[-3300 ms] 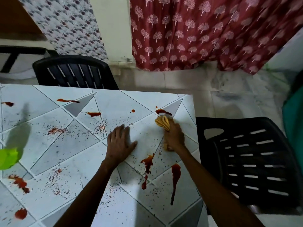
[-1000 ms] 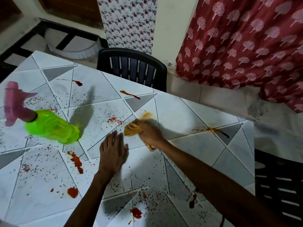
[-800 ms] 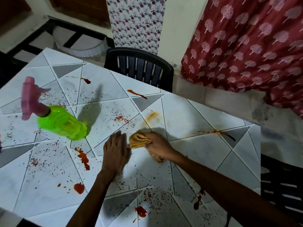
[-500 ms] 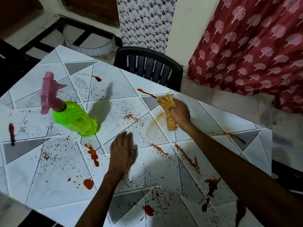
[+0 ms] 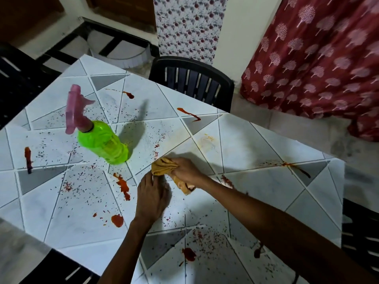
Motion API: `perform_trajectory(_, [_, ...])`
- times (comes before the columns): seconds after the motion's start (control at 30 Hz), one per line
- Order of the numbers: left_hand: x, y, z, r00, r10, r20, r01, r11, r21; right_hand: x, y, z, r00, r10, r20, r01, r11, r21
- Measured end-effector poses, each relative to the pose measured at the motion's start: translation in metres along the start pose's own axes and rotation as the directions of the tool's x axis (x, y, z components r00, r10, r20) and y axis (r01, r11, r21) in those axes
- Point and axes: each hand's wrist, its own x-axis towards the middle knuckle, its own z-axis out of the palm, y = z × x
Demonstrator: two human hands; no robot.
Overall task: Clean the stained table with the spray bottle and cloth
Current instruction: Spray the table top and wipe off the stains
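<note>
The white table [image 5: 266,152] with grey triangles is spattered with red stains and dark specks. My right hand [image 5: 187,170] grips a crumpled orange-yellow cloth [image 5: 163,166] and presses it on the tabletop near the middle. My left hand [image 5: 151,195] lies flat on the table, fingers straight, just left of and below the cloth. A green spray bottle [image 5: 102,143] with a pink trigger head stands upright to the left, untouched. A long red smear [image 5: 123,186] lies left of my left hand.
A black plastic chair [image 5: 191,82] stands at the table's far edge, another [image 5: 360,232] at the right edge, and a dark one [image 5: 57,269] at the near left corner. A red patterned curtain [image 5: 317,58] hangs at the back right.
My right hand has pulled the cloth back from the far red streak toward my left hand, leaving a faint orange trace. The left hand stayed flat in place. The view shifted.
</note>
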Motion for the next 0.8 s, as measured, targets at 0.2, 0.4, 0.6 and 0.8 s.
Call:
perform_trajectory(0.2, [-0.009,0.021,0.001,0.992,0.080,-0.095,-0.088,0.993,-0.076,-0.094,0.033,-0.058,0.976,0.123,-0.178,-0.071,0.958,0.277])
perform_trajectory(0.4, [-0.009,0.038,0.025,0.985,0.164,0.045,-0.167,0.984,0.064,-0.193,0.081,-0.133,0.824,0.384,-0.417,-0.201,0.885,0.420])
perform_trajectory(0.6, [-0.016,0.056,0.031,0.986,0.113,0.123,-0.123,0.989,0.078,-0.213,0.145,-0.146,0.579,0.547,-0.604,-0.396,0.837,0.379])
perform_trajectory(0.8, [-0.023,0.057,0.025,0.987,0.122,0.108,-0.132,0.987,0.089,-0.149,0.114,-0.093,0.670,0.515,-0.535,-0.333,0.852,0.403])
